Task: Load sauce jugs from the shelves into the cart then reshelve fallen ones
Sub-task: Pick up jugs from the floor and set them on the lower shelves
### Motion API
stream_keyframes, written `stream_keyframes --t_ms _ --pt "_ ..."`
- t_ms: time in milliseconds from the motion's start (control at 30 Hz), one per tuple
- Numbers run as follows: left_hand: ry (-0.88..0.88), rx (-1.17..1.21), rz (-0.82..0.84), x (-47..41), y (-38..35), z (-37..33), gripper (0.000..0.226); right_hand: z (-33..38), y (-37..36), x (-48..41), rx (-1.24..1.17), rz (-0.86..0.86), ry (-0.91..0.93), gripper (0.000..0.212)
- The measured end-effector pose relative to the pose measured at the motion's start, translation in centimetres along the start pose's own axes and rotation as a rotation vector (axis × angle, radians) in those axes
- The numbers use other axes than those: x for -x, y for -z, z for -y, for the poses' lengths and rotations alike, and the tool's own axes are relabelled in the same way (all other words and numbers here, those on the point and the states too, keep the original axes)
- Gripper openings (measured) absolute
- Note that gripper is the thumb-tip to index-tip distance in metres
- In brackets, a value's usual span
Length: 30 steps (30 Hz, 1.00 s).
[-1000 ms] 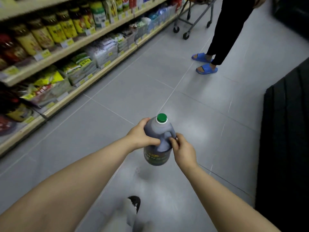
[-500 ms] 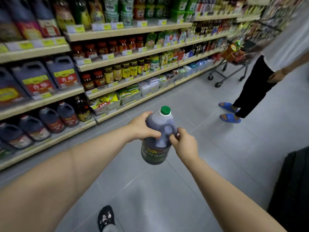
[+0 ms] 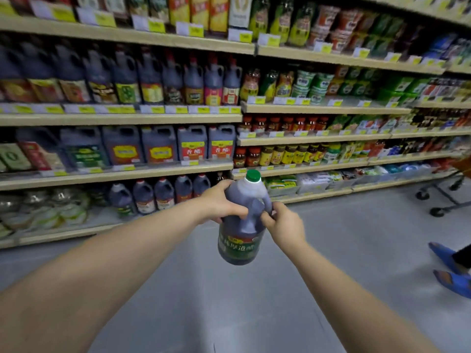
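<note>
Sauce jug point(image 3: 239, 235), 1, green cap, long axis near upright, frame centre, gripped in 2 hands: left hand point(image 3: 221, 203) fingers curled over its shoulder, right hand point(image 3: 286, 225) fingers hooked in its handle; bottom shelf point(image 3: 63, 234) ahead at centre-left, left hand nearer.

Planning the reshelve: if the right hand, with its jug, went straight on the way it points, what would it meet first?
Likely the dark jugs on the bottom shelf: the right hand, gripping the green-capped jug, aims up-left at them. Nothing shows between; depth is unclear.
</note>
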<state>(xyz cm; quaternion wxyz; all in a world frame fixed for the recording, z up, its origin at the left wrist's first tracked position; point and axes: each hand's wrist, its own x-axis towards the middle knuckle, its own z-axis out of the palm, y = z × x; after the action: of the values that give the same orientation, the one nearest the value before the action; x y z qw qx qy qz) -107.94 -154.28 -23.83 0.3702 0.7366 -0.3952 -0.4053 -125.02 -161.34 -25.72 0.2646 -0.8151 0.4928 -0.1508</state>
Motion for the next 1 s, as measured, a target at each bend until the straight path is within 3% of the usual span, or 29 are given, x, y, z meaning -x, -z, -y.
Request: stream_keyframes --t_ms 433,667,900,1000 --pt "0.184 0.036 -0.318 0.7 16.6 10.3 0.088 14.9 -13.1 -7.2 0.049 0.257 0.347 0.019" --pt "0.278 0.152 -0.476 0.1 23.8 15.3 0.113 22.4 -20.1 -12.3 0.089 0.441 0.495 0.017" --pt "0.347 0.241 -0.582 0.2 29.7 20.7 0.108 29.1 -27.0 -15.0 0.114 0.574 0.585 0.018" --pt "0.375 0.270 -0.589 0.5 32.2 23.5 0.111 31.7 -30.2 -15.1 0.137 0.605 0.599 0.032"
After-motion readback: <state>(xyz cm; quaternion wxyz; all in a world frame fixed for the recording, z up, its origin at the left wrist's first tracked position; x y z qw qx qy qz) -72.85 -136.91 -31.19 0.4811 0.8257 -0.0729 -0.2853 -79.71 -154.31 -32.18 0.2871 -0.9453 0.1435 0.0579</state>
